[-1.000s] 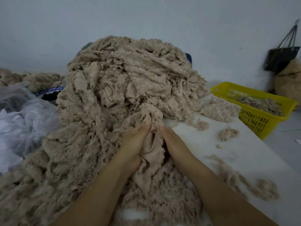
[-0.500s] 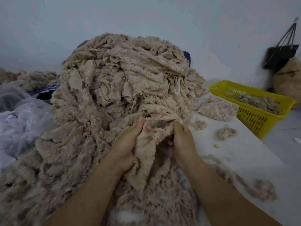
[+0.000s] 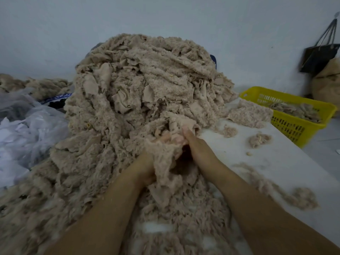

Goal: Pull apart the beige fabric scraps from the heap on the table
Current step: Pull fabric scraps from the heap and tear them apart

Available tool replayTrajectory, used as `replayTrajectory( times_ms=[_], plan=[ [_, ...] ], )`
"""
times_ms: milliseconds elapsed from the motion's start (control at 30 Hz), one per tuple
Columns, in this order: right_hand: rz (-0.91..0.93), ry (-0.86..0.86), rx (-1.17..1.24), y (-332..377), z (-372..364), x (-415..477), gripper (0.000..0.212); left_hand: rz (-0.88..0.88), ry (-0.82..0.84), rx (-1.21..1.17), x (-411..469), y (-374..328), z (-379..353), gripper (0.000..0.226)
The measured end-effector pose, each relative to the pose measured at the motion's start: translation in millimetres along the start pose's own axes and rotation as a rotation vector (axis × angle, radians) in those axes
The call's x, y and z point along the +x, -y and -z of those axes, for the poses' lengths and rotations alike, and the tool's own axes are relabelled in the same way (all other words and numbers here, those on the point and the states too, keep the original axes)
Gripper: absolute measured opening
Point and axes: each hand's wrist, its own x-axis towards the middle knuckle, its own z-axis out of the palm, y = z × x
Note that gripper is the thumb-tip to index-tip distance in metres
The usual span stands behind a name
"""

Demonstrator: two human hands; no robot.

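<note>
While both forearms reach in from six o'clock, the left hand (image 3: pixel 145 168) and right hand (image 3: pixel 198 146) meet at the near foot of the heap (image 3: pixel 147 85), close together over one beige scrap (image 3: pixel 165 159). The left hand's fingers (image 3: pixel 162 138) are curled round the scrap, and the cloth drapes over most of that hand and hangs toward the wrist. The right hand pinches the same scrap from the three o'clock side: one digit lies pressed along the cloth, and the rest are tucked into it, out of sight. The picture is blurred around the hands, so finer detail of the grip cannot be told.

The heap of fluffy beige fabric rises at twelve o'clock from the hands, spreads down past nine o'clock and reaches the near edge of the white surface (image 3: pixel 287 162). Loose tufts (image 3: pixel 259 139) lie on the surface at two o'clock, apart from the heap, and a trail of fluff (image 3: pixel 298 197) lies at four o'clock.

A yellow basket (image 3: pixel 287 97) stands just beyond the far right edge of the surface at two o'clock, with beige pieces in it. Crumpled clear plastic (image 3: pixel 31 126) sits at nine o'clock beside the heap. A dark bag (image 3: pixel 320 56) hangs on the wall at one o'clock.
</note>
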Motion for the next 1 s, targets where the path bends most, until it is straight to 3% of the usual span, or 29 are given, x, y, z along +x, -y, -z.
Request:
replayTrajectory(
  times_ms=[100,200,333,433,500,567,667,733,800,900,1000],
  plan=[
    [-0.03,0.111,0.223,4.2,-0.7,-3.6,0.046,-0.059,0.121,0.246,-4.8,-7.2,-14.9,0.013],
    [-0.055,0.087,0.417,5.1,1.6,-4.8,0.046,-0.056,0.1,0.402,0.2,-4.1,-12.3,0.021],
    [-0.046,-0.211,0.634,6.8,17.6,4.3,0.041,-0.043,0.1,0.343,-1.4,-6.7,-6.5,0.026],
    [-0.074,-0.227,0.703,5.3,22.1,7.4,0.05,-0.059,-0.121,0.105,6.8,-7.1,-5.0,0.03],
    [-0.035,-0.077,0.569,5.4,13.9,3.1,0.064,-0.093,-0.339,-0.101,12.9,-9.5,0.2,0.024],
    [0.046,0.09,0.124,6.7,0.8,-6.3,0.063,-0.124,-0.428,-0.265,15.2,-13.7,7.4,0.02],
    [0.195,0.25,-0.361,2.5,-12.2,-13.2,0.024,-0.14,-0.526,-0.33,17.1,-17.1,14.6,0.027],
    [0.253,0.206,-0.404,-3.5,-9.7,-11.2,0.026,-0.129,-0.495,-0.409,17.9,-18.1,13.9,0.029],
    [0.216,0.064,-0.275,-0.4,-5.0,-11.2,0.025,-0.112,-0.451,-0.407,18.5,-17.7,11.0,0.028],
    [0.232,-0.034,-0.071,6.7,1.9,-10.7,0.023,-0.135,-0.367,-0.247,19.8,-10.8,6.9,0.042],
    [0.343,-0.069,-0.148,7.1,1.4,-9.5,0.02,-0.192,-0.183,0.053,16.1,-4.6,-0.1,0.057]
  ],
)
